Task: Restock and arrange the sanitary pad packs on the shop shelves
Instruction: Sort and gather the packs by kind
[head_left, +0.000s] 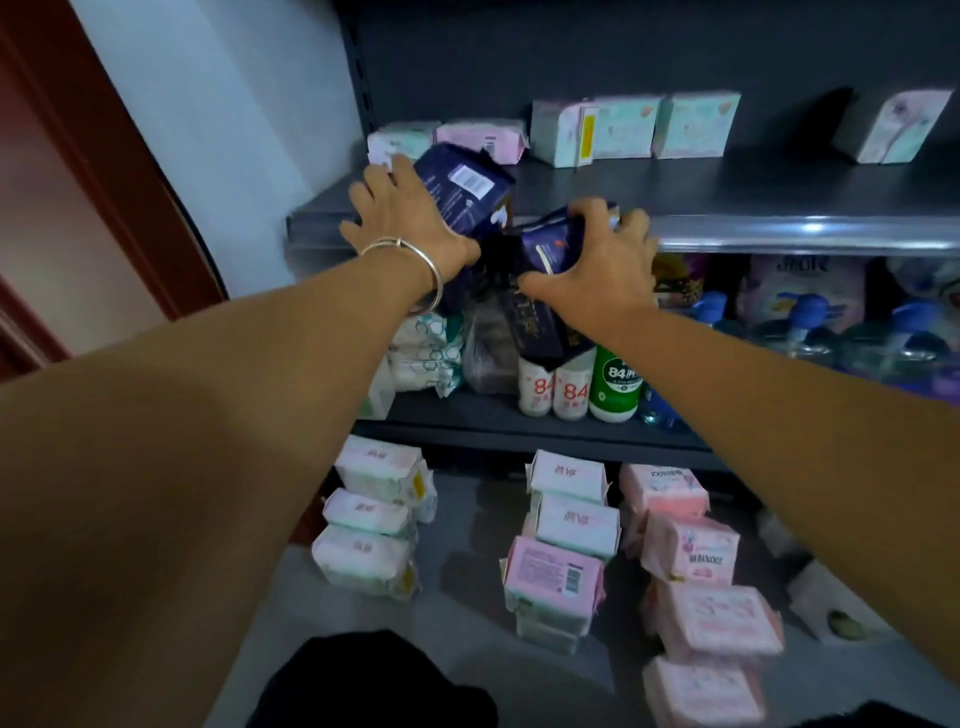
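Observation:
My left hand (402, 210), a silver bangle on its wrist, holds a dark blue pad pack (462, 189) tilted at the left end of the upper shelf (727, 187). My right hand (592, 260) grips a second dark blue pack (550, 244) at the shelf's front edge, and another dark pack (540, 327) hangs below it. Pale green and pink packs (623, 127) stand at the back of that shelf. On the floor lie stacks of pink packs (691, 571) and white-pink packs (371, 525).
The shelf below carries white and green "84" bottles (576, 387), wet-wipe packs (426, 353) and blue-capped bottles (810, 327). A white wall and a red-brown door frame (104, 156) stand to the left. A lone pale box (898, 127) sits at the upper shelf's right.

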